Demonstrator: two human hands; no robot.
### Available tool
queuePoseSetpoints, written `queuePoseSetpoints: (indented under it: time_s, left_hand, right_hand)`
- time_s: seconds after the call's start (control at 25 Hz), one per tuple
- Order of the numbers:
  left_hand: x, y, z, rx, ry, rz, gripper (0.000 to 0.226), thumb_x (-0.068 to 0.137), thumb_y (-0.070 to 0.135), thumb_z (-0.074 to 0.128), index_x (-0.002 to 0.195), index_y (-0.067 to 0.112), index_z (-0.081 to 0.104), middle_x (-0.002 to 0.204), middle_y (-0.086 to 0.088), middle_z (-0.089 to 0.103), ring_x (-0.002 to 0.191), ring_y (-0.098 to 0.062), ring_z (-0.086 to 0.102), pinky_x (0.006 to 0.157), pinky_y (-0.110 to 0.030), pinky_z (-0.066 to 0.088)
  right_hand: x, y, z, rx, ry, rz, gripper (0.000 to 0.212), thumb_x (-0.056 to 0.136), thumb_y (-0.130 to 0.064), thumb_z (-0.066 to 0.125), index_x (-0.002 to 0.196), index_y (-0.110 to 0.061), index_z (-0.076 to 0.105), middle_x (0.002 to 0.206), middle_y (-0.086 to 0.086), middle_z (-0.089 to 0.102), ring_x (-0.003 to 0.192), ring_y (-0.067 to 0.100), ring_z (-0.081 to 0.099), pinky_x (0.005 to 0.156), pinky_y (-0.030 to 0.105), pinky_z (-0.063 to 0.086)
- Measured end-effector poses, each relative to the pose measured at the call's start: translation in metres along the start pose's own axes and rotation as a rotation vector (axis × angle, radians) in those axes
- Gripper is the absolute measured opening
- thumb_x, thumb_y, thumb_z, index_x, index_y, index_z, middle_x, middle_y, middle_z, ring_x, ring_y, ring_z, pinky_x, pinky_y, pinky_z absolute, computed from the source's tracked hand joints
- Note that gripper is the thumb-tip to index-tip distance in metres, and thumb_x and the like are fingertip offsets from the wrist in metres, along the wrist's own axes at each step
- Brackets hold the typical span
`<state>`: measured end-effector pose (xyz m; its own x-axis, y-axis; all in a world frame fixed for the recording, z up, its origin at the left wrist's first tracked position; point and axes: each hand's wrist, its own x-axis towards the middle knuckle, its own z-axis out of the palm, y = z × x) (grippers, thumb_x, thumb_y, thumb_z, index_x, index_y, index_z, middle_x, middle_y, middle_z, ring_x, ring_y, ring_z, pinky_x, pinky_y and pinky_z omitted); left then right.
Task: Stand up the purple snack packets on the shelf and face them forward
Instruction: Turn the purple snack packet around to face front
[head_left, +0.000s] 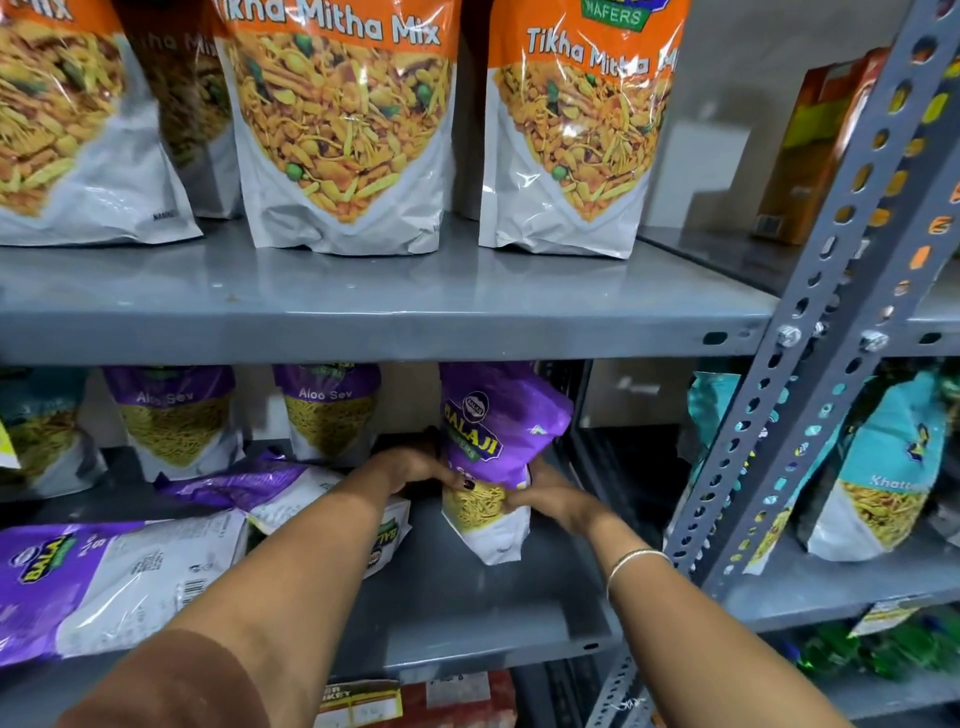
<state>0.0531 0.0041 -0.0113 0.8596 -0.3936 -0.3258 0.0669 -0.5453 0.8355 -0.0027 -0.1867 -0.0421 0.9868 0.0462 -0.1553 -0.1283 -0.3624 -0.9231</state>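
Observation:
A purple Balaji snack packet (493, 447) stands upright on the lower grey shelf (467, 597), its front facing me and its top bent over. My left hand (415, 465) grips its left side and my right hand (545, 496) grips its right side. Two purple Aloo Sev packets (176, 415) (327, 410) stand upright at the back of the shelf. Two purple packets lie flat: one at the front left (104, 582), back side up, and one behind it (249, 486). A third lying packet (387, 535) is partly hidden under my left forearm.
Orange Tikha Mitha Mix bags (343, 124) line the upper shelf (363, 312). A perforated grey upright (810, 364) stands at the right. Teal snack packets (878, 467) fill the neighbouring bay, and one teal packet (41, 426) stands at the far left.

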Motion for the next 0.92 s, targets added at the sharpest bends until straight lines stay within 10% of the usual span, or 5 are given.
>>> queuePoseSetpoints:
  time_s: [0.32,0.52,0.72,0.92]
  left_hand:
    - [0.003,0.0,0.004,0.023,-0.024,-0.02,0.059,0.082,-0.004,0.061,0.136,-0.001,0.038,0.141,-0.014,0.047,0.125,-0.02,0.045,0.087,-0.015,0.029]
    - [0.003,-0.007,0.004,0.049,-0.051,-0.127,0.053,0.081,0.009,0.066,0.131,0.005,0.047,0.14,-0.01,0.051,0.132,-0.024,0.042,0.08,-0.024,0.041]
    - [0.004,-0.009,0.005,0.032,0.018,-0.059,0.056,0.08,0.002,0.066,0.132,0.002,0.046,0.14,-0.013,0.05,0.13,-0.028,0.046,0.105,-0.032,0.036]
    - [0.008,-0.014,0.001,0.057,0.004,-0.025,0.063,0.074,0.009,0.074,0.131,0.005,0.048,0.14,-0.014,0.051,0.128,-0.028,0.048,0.114,-0.041,0.033]
  right_hand:
    - [0.021,0.007,-0.024,0.133,0.071,0.003,0.074,0.044,0.007,0.052,0.117,-0.001,0.055,0.109,0.017,0.065,0.102,0.03,0.061,0.093,0.043,0.05]
    - [0.017,0.005,-0.027,0.222,-0.221,0.085,0.045,0.072,0.023,0.054,0.101,-0.01,0.062,0.085,-0.004,0.075,0.083,0.011,0.069,0.075,0.018,0.057]
    - [0.012,0.006,-0.023,0.23,-0.225,0.064,0.045,0.079,0.015,0.058,0.118,-0.008,0.056,0.101,0.0,0.068,0.091,0.012,0.066,0.093,0.028,0.052]
    - [-0.005,-0.015,-0.021,0.143,-0.232,0.173,0.05,0.053,-0.03,0.086,0.095,-0.027,0.06,0.097,-0.014,0.068,0.09,0.003,0.061,0.066,0.016,0.045]
